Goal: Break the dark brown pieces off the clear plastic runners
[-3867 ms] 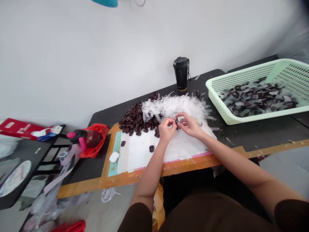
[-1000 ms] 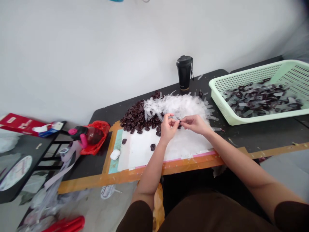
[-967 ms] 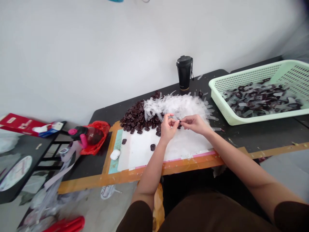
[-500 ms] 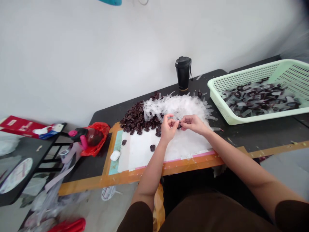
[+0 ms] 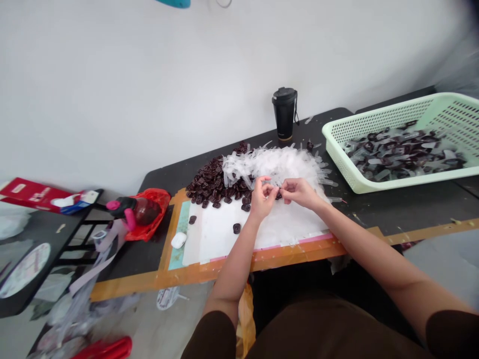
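Observation:
Over the white sheet (image 5: 220, 239), my left hand (image 5: 262, 199) and my right hand (image 5: 302, 193) meet fingertip to fingertip, both pinched closed. A small dark brown square piece (image 5: 279, 196) shows at their fingertips, partly hidden by them. Just behind my hands lies a heap of translucent white strips (image 5: 277, 162). To its left spreads a pile of similar dark brown pieces (image 5: 209, 180). One loose dark piece (image 5: 237, 228) rests on the sheet, left of my left forearm.
A pale green basket (image 5: 359, 185) at the right holds many dark pieces with strips. A black lidded tumbler (image 5: 284, 114) stands behind the heap. Left are a white case (image 5: 178, 240) and a bottle (image 5: 144, 211) on a red bag. Brown tape (image 5: 295, 253) lines the front edge.
My hands stay together in nearly the same place, with only a slight shift of the fingers. The view has moved a little; the piles look the same.

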`<control>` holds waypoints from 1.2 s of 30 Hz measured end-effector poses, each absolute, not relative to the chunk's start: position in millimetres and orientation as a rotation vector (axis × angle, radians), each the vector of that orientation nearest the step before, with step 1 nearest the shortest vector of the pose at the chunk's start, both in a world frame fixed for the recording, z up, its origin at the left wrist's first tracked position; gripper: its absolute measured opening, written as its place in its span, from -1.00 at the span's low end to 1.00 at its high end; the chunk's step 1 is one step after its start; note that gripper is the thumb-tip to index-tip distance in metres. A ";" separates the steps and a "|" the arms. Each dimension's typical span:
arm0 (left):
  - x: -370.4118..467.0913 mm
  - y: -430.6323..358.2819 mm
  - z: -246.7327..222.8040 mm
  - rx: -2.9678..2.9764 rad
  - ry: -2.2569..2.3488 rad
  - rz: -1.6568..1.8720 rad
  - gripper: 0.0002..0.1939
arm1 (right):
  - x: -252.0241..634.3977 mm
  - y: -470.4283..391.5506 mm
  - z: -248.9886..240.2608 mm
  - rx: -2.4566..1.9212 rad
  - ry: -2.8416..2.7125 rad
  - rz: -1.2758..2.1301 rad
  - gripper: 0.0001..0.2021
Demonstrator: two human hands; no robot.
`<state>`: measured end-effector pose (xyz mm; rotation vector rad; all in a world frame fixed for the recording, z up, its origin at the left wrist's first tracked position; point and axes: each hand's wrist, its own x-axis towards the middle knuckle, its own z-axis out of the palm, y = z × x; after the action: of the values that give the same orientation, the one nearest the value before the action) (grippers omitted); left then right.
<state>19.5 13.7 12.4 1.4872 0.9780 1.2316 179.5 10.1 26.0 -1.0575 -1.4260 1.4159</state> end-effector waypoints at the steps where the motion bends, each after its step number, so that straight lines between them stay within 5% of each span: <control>1: 19.8 13.8 13.2 1.467 0.988 1.253 -0.56 | 179.0 10.6 25.3 -1.032 -1.400 1.473 -0.72; 5: 17.6 14.4 20.8 1.385 0.997 1.331 -0.60 | 194.2 16.1 26.8 -0.905 -1.264 1.659 -0.61; 12: -0.9 24.2 20.3 1.636 1.226 1.195 -0.83 | 254.5 23.5 39.3 -0.895 -0.988 1.146 -0.40; 16: -0.4 24.0 12.2 1.986 1.311 1.033 -0.97 | 227.9 23.8 29.8 -0.910 -1.488 1.141 -0.63; 19: 7.3 18.5 8.0 2.156 1.313 0.889 -0.86 | 205.4 25.7 18.8 -0.989 -1.933 0.859 -0.84; 24: 13.9 14.0 4.1 2.254 1.380 0.737 -0.86 | 204.9 29.3 10.0 -1.092 -2.047 0.509 -0.77; 30: 5.1 23.8 4.9 1.862 1.471 1.020 -0.83 | 209.1 23.5 9.9 -0.981 -2.365 0.480 -0.61; 36: 5.7 26.3 8.7 1.384 1.293 1.200 -0.74 | 206.3 19.9 10.5 -1.044 -2.510 0.380 -0.79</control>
<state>5.7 26.3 8.7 1.3837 1.2929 1.1998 206.3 19.9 10.5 -1.0444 -2.5098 0.3798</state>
